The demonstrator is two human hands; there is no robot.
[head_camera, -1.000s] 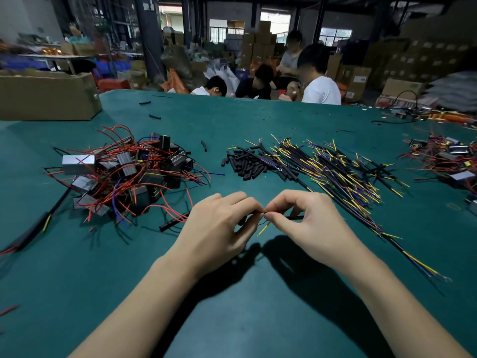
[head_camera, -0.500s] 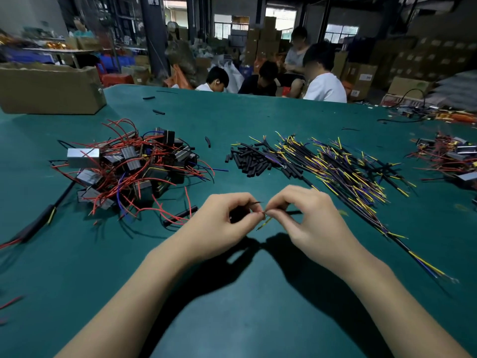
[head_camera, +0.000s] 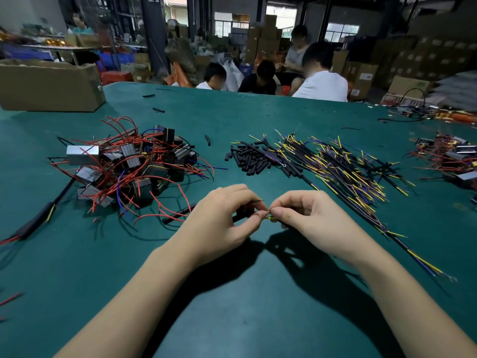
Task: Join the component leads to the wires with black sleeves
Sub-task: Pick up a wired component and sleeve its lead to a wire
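My left hand and my right hand meet fingertip to fingertip above the green table. Between them I pinch thin wire ends, one yellow. My left hand also holds a dark sleeved piece, mostly hidden by the fingers. To the left lies a heap of boxy components with red leads. Ahead sits a small pile of short black sleeves. A spread of black-sleeved wires with yellow and blue ends lies to the right.
A cardboard box stands at the far left. Another heap of red-leaded components lies at the right edge. A long black sleeved cable runs along the left. Several people sit beyond the table's far edge.
My hands stay pinched together on the wire ends with small finger shifts. The view has tilted slightly, so the piles sit a little higher in frame.
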